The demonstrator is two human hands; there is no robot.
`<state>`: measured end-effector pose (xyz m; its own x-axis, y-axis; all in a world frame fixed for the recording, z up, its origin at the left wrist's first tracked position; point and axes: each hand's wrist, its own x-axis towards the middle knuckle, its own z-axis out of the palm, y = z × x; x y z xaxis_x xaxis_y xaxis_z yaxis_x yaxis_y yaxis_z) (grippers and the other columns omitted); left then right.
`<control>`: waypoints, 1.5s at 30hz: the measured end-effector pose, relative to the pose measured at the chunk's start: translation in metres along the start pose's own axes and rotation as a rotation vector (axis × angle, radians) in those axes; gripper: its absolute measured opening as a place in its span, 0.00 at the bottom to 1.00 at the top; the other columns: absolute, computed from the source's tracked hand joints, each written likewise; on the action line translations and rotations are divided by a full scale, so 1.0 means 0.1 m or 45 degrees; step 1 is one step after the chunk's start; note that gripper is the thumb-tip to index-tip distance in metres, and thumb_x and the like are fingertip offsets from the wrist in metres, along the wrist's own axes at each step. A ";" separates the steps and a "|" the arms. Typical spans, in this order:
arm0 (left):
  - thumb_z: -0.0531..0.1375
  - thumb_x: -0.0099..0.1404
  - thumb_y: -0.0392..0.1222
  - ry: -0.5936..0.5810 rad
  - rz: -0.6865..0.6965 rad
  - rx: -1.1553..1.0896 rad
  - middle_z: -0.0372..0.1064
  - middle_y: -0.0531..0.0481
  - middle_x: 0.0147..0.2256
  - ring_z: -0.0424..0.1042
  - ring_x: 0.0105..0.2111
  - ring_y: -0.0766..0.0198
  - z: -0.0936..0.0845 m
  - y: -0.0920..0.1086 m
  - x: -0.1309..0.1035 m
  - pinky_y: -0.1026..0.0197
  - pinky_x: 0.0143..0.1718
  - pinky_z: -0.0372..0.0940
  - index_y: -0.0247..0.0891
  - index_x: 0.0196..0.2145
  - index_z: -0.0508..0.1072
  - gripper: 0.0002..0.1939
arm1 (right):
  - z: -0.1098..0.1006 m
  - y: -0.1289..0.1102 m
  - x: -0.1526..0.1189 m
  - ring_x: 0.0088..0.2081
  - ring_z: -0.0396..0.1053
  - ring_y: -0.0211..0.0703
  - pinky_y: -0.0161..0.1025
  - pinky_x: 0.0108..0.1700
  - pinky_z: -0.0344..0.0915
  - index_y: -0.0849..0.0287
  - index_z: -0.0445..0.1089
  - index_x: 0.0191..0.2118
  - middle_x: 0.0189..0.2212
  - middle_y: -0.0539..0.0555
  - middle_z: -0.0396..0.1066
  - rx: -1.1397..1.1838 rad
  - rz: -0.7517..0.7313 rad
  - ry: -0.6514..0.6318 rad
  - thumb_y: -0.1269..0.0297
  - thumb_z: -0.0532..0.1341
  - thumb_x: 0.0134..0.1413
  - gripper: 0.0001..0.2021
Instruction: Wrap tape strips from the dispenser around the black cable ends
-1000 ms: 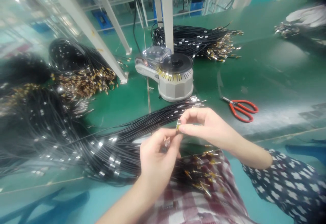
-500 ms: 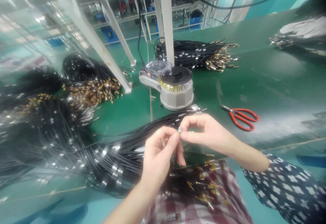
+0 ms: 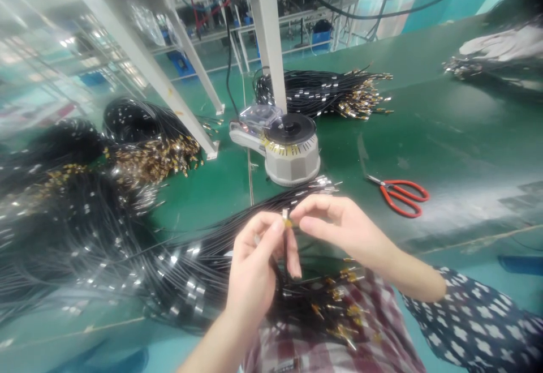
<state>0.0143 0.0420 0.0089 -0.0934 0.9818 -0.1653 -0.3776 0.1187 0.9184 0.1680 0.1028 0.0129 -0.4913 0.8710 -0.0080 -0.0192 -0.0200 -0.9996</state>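
Observation:
Between thumb and index finger, my left hand (image 3: 257, 265) pinches a black cable close to its end. The cable's silvery end piece (image 3: 285, 214) points up, with a small yellow bit (image 3: 289, 223), perhaps tape, just beneath it. My right hand (image 3: 335, 220) is beside this end on the right, thumb and index finger slightly apart; whether a fingertip touches the yellow bit I cannot tell. Under my hands, a bundle of black cables (image 3: 195, 271) runs across the table edge, and yellow-tagged cable ends (image 3: 350, 311) hang over my lap.
A round grey tape dispenser (image 3: 292, 163) stands just beyond my hands. Red-handled scissors (image 3: 403, 196) lie to the right on the green table (image 3: 428, 135). More cable bundles (image 3: 322, 93) are behind the dispenser and at left. White metal posts (image 3: 271, 39) rise from the table.
My right thumb and finger have come apart and off the cable end. My left hand has shifted slightly left with the cable, and the yellow bit shows more plainly.

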 end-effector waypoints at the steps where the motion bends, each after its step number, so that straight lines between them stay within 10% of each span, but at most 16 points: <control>1: 0.58 0.67 0.41 0.003 0.002 -0.001 0.67 0.56 0.20 0.66 0.13 0.70 0.00 0.00 0.00 0.66 0.18 0.54 0.37 0.30 0.69 0.09 | 0.02 -0.02 0.00 0.37 0.72 0.42 0.40 0.44 0.67 0.60 0.74 0.31 0.31 0.52 0.76 -0.035 -0.007 0.013 0.63 0.66 0.51 0.06; 34: 0.60 0.67 0.38 -0.048 -0.172 -0.238 0.67 0.53 0.19 0.64 0.15 0.73 -0.01 -0.06 0.00 0.69 0.21 0.58 0.34 0.25 0.70 0.12 | 0.13 -0.05 0.06 0.30 0.69 0.37 0.36 0.39 0.67 0.60 0.70 0.23 0.24 0.49 0.73 0.027 0.004 0.059 0.70 0.64 0.50 0.07; 45: 0.64 0.63 0.42 -0.374 -0.362 -0.364 0.61 0.57 0.14 0.50 0.08 0.79 -0.13 -0.08 0.05 0.72 0.12 0.48 0.32 0.25 0.71 0.13 | -0.05 0.02 0.23 0.31 0.70 0.36 0.35 0.38 0.66 0.61 0.76 0.29 0.26 0.49 0.73 0.175 0.107 -0.296 0.68 0.71 0.43 0.06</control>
<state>0.0049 0.0443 -0.0042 0.2978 0.9217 -0.2485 -0.5919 0.3826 0.7094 0.1605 0.1254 0.0105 -0.6822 0.7279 -0.0686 -0.0803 -0.1679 -0.9825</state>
